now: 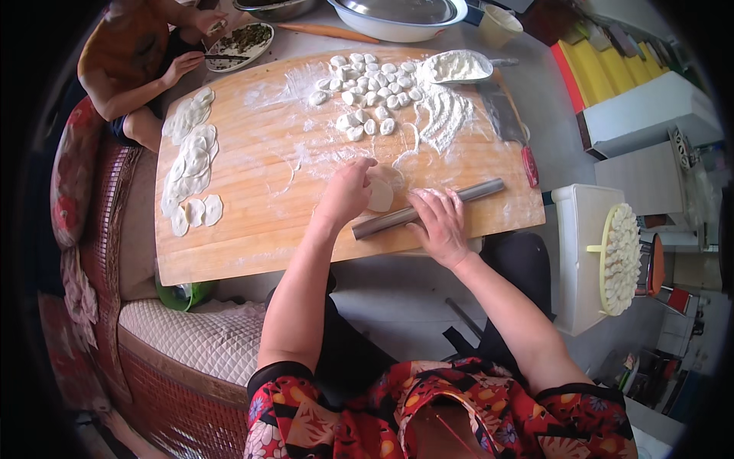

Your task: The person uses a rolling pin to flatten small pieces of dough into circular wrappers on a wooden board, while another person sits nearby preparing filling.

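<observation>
A flat round dough wrapper (381, 197) lies on the wooden board (258, 229), with my left hand (351, 188) at its left edge. Whether those fingers grip the wrapper or only touch it is hard to see. My right hand (438, 221) rests over the middle of a metal rolling pin (483, 190), which lies slantwise just nearer to me than the wrapper. Beyond my hands sit several small floured dough pieces (373, 83). Rolled wrappers (192, 160) lie overlapping along the board's left side.
A flour scoop (461, 67) lies beside loose flour (444, 115). At the board's right edge is a cleaver (504, 112) with a red handle. Across the left corner, a person (140, 63) holds chopsticks over a plate of filling (243, 43). A tray of dumplings (622, 261) stands right.
</observation>
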`<act>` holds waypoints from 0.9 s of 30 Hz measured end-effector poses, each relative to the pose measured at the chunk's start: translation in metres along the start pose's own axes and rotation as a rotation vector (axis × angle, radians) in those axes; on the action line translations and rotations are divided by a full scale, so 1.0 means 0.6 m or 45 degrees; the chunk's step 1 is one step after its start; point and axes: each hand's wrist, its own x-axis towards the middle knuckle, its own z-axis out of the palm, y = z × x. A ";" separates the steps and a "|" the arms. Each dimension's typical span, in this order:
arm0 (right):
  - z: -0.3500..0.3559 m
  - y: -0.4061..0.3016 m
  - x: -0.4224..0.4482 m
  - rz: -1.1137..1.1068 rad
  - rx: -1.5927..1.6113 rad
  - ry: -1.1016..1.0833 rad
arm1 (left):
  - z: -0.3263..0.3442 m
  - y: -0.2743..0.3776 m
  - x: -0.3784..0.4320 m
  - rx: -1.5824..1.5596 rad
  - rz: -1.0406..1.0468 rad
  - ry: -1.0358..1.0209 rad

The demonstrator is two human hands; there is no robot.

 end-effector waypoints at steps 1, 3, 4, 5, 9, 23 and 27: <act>-0.001 -0.001 0.000 0.006 0.004 -0.012 | 0.003 -0.002 -0.004 0.103 0.070 0.051; -0.005 -0.003 -0.002 0.011 0.008 -0.025 | 0.003 -0.005 -0.007 0.101 0.050 0.051; -0.007 -0.004 -0.003 0.014 0.015 -0.033 | 0.001 -0.005 -0.008 0.101 0.029 0.055; -0.008 -0.006 -0.004 0.016 0.022 -0.042 | 0.000 -0.005 -0.009 0.100 0.028 0.056; -0.011 -0.015 -0.013 0.012 0.000 -0.020 | 0.006 0.020 -0.012 0.225 -0.082 0.143; 0.035 0.005 0.123 0.114 -0.175 0.021 | 0.028 0.005 0.020 0.235 -0.080 0.170; 0.024 -0.005 0.093 0.149 -0.097 -0.053 | 0.025 0.024 0.018 0.289 -0.075 0.161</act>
